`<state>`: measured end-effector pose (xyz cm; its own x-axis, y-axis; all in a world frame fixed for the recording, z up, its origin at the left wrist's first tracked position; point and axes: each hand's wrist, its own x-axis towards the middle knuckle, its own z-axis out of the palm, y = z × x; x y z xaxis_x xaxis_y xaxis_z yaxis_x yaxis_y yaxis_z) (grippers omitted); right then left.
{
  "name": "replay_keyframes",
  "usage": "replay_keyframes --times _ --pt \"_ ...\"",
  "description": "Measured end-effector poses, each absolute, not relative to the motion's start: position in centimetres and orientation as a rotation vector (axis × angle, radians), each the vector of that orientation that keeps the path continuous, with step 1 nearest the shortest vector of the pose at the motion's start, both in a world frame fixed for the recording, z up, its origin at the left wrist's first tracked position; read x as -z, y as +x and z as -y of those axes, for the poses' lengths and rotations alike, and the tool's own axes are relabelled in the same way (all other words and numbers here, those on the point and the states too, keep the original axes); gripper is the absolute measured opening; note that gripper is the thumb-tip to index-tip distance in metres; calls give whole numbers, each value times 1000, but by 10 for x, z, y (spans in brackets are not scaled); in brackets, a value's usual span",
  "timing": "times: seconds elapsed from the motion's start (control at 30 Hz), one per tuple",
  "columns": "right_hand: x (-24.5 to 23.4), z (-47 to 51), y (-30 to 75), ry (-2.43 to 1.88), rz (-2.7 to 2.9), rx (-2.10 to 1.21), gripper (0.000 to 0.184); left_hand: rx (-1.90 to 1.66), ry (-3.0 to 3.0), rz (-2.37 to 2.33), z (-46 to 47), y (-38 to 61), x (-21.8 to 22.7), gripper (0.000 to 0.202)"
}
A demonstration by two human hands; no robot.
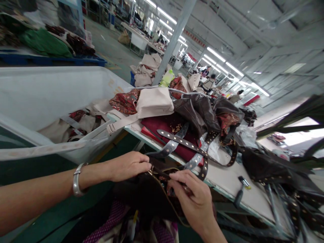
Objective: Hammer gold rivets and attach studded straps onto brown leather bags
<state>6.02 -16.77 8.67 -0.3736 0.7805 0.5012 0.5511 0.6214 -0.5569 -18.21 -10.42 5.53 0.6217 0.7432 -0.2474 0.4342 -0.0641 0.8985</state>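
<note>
A dark brown bag point(146, 197) lies on my lap at the bottom centre. My left hand point(129, 165), with a silver bracelet at the wrist, is closed on the bag's top edge beside a small gold ring. My right hand point(193, 199) pinches the same edge a little to the right, fingers curled; a thin dark piece runs between the two hands. Studded brown straps point(184, 145) cross just beyond my fingers.
A work table point(227, 179) carries a pile of beige, maroon and brown bags point(177, 111) and a small hammer point(240, 192). A large white bin point(50, 94) with bag pieces stands to the left. Other workers sit at far tables.
</note>
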Motion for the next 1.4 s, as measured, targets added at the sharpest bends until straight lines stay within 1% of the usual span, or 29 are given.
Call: replay_keyframes --times 0.07,0.17,0.27,0.4,0.5,0.6,0.67,0.73,0.83,1.07,1.23,1.4 --pt "-87 168 61 -1102 2011 -481 16 -373 1738 -925 103 -185 -54 42" --pt "-86 168 61 -1221 1893 -611 12 -392 1721 -889 104 -187 -54 54" --pt "-88 167 58 -1233 1880 -642 12 -321 1704 -1050 108 -184 -58 60" --pt "-94 167 50 -1216 1900 -676 12 -306 1808 -1128 109 -178 -61 52" --pt "-95 168 48 -1304 1780 -871 12 -313 1822 -1079 107 -178 -61 48" --pt "-92 169 50 -1395 1531 -1126 23 -325 1802 -1048 103 -181 -60 44" --pt "-91 168 52 -1418 1424 -1217 30 -343 1776 -1008 102 -183 -59 43" --pt "-92 167 51 -1409 1419 -1205 31 -363 1749 -966 102 -186 -58 50" --pt "-96 165 46 -1395 1489 -1138 27 -344 1727 -931 103 -188 -57 59" --pt "-96 163 38 -1446 1529 -1160 27 -317 1815 -880 104 -188 -59 37" --pt "-97 156 44 -1504 1488 -1241 36 -260 1715 -783 101 -194 -58 40" --pt "-99 152 46 -1529 1398 -1330 41 -236 1625 -722 97 -197 -52 34"
